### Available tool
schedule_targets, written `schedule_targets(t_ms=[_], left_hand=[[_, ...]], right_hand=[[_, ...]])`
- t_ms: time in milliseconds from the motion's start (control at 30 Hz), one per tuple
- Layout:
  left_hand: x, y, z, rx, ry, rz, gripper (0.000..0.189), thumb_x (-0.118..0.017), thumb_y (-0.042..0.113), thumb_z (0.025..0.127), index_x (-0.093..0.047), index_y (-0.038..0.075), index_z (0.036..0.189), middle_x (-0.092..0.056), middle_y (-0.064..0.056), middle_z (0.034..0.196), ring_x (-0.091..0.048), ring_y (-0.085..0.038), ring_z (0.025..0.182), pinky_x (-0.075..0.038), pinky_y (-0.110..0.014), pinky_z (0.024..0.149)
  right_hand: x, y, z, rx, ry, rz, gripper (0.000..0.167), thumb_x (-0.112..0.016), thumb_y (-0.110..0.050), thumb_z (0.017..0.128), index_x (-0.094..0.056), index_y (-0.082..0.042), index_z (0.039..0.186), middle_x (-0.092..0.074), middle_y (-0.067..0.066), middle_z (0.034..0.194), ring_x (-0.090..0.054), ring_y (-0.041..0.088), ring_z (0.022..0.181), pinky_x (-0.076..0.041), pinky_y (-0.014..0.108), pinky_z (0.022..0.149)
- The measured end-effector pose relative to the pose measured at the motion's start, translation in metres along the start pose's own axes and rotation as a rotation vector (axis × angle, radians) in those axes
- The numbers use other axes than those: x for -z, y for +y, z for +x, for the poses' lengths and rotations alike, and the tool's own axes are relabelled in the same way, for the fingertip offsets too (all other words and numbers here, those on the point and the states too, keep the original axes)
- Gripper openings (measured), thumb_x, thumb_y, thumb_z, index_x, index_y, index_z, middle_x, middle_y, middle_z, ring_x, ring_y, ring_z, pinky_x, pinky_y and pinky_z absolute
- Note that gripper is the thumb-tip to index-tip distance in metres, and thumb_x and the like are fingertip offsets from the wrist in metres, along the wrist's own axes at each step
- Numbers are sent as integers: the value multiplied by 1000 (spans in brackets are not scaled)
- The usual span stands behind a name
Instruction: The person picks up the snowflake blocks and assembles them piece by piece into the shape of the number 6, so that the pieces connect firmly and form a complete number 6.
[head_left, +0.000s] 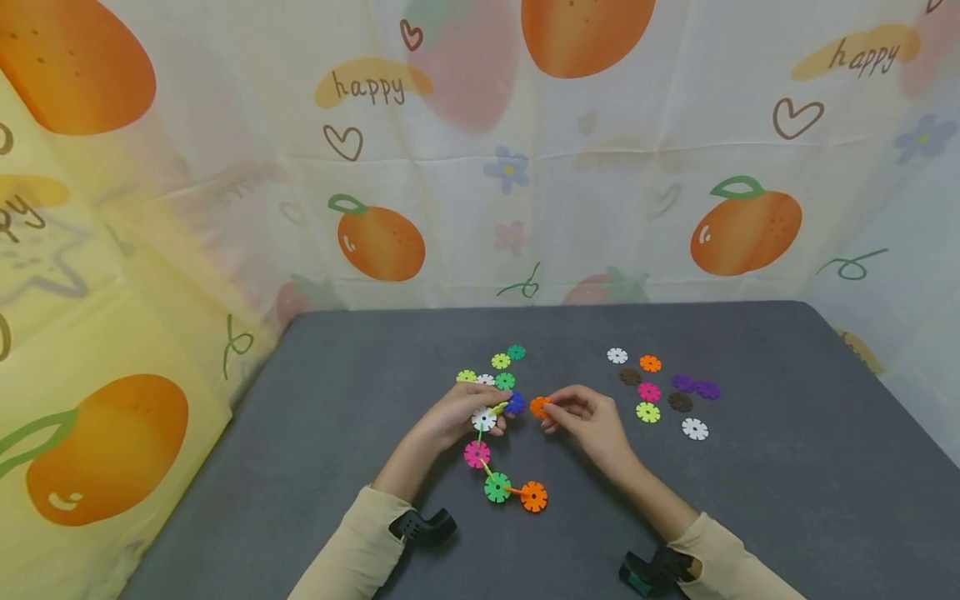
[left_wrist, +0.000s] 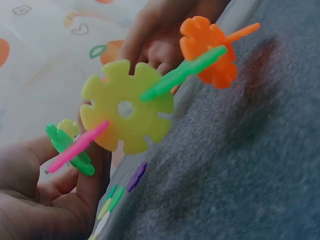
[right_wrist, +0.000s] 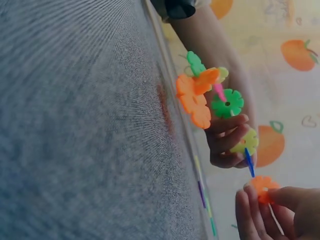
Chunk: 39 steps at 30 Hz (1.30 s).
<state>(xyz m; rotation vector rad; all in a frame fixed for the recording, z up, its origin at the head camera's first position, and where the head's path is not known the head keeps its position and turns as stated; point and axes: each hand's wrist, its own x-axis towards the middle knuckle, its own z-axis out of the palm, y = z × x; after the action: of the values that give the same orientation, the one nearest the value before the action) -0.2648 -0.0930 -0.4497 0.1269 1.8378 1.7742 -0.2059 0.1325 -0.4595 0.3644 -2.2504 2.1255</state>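
Observation:
My left hand (head_left: pixel 453 410) grips a chain of interlocked flower-shaped plastic discs near its far end. Beyond its fingertips a blue disc (head_left: pixel 515 403) sticks out, seen edge-on in the right wrist view, next to a yellow disc (right_wrist: pixel 246 142). From the hand the chain hangs toward me: a white disc (head_left: pixel 483 419), a pink disc (head_left: pixel 477 454), a green disc (head_left: pixel 497 487) and an orange disc (head_left: pixel 534 497), with thin edge-on discs between them. Between thumb and fingers, my right hand (head_left: pixel 596 423) pinches a loose orange disc (head_left: pixel 538 407), a small gap from the blue one in the head view.
Behind the left hand lie several loose discs, among them a dark green disc (head_left: pixel 516 352). To the right are more, including a white disc (head_left: pixel 695 429) and two purple discs (head_left: pixel 707 390) touching. The grey table (head_left: pixel 337 358) ends at a printed curtain (head_left: pixel 465 192).

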Motion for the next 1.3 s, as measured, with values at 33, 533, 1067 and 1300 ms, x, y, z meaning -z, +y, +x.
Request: schedule_targets(t_ms=[33,533,1067,1300], left_hand=[[-1,0,0,-3,2,-1,32,-64,22,95,-66,-5,111,-66,-1,80,-65,-9,60,-59,-24,62],[-16,1,-3,-49,-4,48,33,-61,21,97,-68,-10,107,-70,-7,79,-65,-9,55,-59,-24,58],[-25,8,-10,-133,-15,130,30,-60,18,97,-69,-9,104,-70,-10,80,-67,-11,56,-61,-30,61],[-28,8,-9,-140,12,124,27,-61,17,97,-70,-8,102,-72,-12,80,-69,-13,57,-62,-34,61]], right_hand=[[0,0,-1,-1,-3,12,19,-67,-9,92,-64,5,104,-68,31,95,-71,21,75,-62,34,73],[1,5,-2,-5,-29,-12,18,-69,-9,90,-62,4,101,-69,28,93,-72,17,76,-61,31,75],[0,4,-5,182,-39,-132,12,-69,-7,89,-70,-2,100,-72,19,94,-71,32,75,-62,32,71],[-6,-18,-12,264,72,-248,7,-73,2,83,-72,1,90,-71,15,86,-69,28,76,-59,21,72]])
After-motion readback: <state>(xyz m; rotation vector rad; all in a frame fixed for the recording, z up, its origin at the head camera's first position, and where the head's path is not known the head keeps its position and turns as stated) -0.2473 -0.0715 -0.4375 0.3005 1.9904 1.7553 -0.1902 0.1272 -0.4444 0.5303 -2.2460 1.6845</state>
